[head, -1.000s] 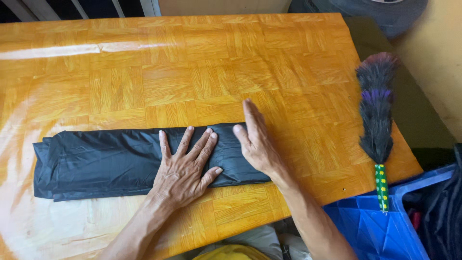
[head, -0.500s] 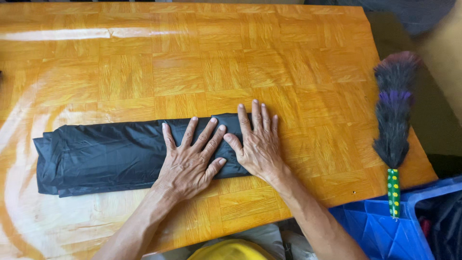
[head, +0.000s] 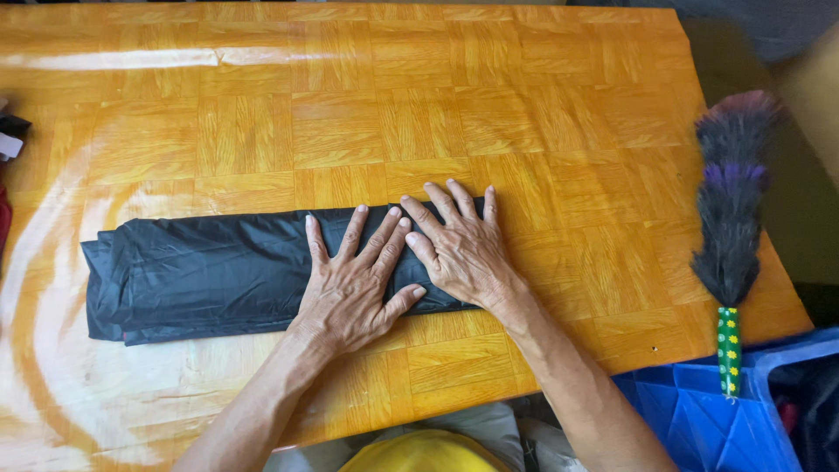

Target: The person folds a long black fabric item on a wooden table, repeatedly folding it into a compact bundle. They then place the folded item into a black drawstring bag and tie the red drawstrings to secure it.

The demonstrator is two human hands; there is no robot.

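Observation:
A dark grey sheet of thin fabric or plastic (head: 201, 275) lies folded into a long flat strip across the wooden table (head: 367, 114). My left hand (head: 354, 284) lies flat on the strip near its right end, fingers spread. Pressed flat beside it, my right hand (head: 459, 249) covers the strip's right end, its fingers partly on the bare wood. The two hands touch at the thumbs. Neither hand grips anything.
A feather duster (head: 730, 214) with a green and yellow handle lies along the table's right edge. A blue plastic crate (head: 699, 415) sits below the near right corner. Dark objects (head: 10, 135) show at the left edge.
My right hand turned from its edge to lie flat on the strip's right end. The view shifted slightly toward the left.

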